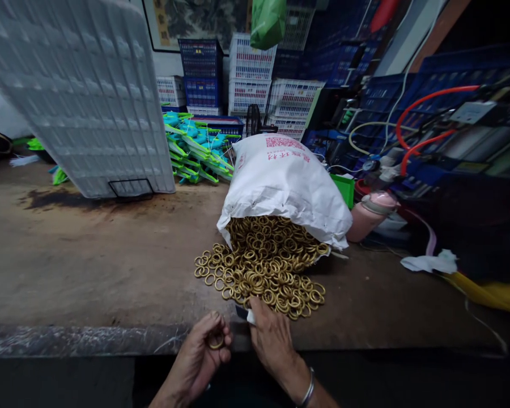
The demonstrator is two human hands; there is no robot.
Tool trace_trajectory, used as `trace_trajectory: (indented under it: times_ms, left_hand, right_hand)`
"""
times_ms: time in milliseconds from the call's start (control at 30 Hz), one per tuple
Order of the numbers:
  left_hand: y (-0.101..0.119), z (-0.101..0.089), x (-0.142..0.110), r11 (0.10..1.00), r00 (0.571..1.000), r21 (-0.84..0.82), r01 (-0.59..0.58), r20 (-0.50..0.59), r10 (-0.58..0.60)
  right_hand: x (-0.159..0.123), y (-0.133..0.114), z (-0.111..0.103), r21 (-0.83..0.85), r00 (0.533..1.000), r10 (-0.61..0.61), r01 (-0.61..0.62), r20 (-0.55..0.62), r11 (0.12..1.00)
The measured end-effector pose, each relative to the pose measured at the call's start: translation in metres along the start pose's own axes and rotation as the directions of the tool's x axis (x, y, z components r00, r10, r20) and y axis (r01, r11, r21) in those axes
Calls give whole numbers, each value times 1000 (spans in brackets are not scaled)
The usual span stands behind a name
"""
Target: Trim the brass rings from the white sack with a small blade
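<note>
My left hand (204, 351) is closed at the table's front edge, with a gold-coloured ring (216, 340) in its curled fingers. To the right, my right hand (274, 337) grips a small flat dark tool with a white part (250, 317); its exact kind cannot be made out. The fingertips of that hand reach the near edge of a loose pile of gold-coloured rings (255, 279). These rings spill from the mouth of a white woven sack (280, 178) lying on its side, with red printing on it.
A ribbed white plastic tray (106, 102) stands on edge at the left of the worktable (89, 266). Behind are green and blue plastic pieces (199, 147) and stacked crates (250, 73). A pink bottle (372, 215) and red hoses (402, 122) are at right.
</note>
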State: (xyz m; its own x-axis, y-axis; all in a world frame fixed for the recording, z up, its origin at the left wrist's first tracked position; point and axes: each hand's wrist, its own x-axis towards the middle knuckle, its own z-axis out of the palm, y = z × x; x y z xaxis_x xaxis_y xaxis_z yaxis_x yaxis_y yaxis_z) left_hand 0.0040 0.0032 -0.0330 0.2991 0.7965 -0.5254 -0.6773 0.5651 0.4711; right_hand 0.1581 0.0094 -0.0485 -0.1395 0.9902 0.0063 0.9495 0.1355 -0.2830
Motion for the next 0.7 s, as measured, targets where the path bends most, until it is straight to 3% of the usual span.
trace_trajectory:
  times_ms: [133, 333, 467, 600, 700]
  left_hand:
    - [1, -1, 0, 1000, 999, 5, -2, -32, 2]
    - [2, -1, 0, 1000, 999, 12, -8, -44, 9]
    - [2, -1, 0, 998, 998, 59, -29, -57, 33]
    - [-1, 0, 4, 972, 992, 207, -110, -29, 119]
    - [-3, 4, 9, 917, 979, 357, -180, -28, 203]
  right_hand:
    - [0, 2, 5, -18, 998, -28, 27, -51, 999]
    - [10, -7, -4, -8, 999, 17, -16, 36, 1000]
    - [12, -4, -4, 50, 1000, 5, -4, -20, 999]
    - [14, 3, -4, 289, 993, -20, 53, -116, 956]
    - [17, 1, -10, 590, 996, 9, 43, -84, 806]
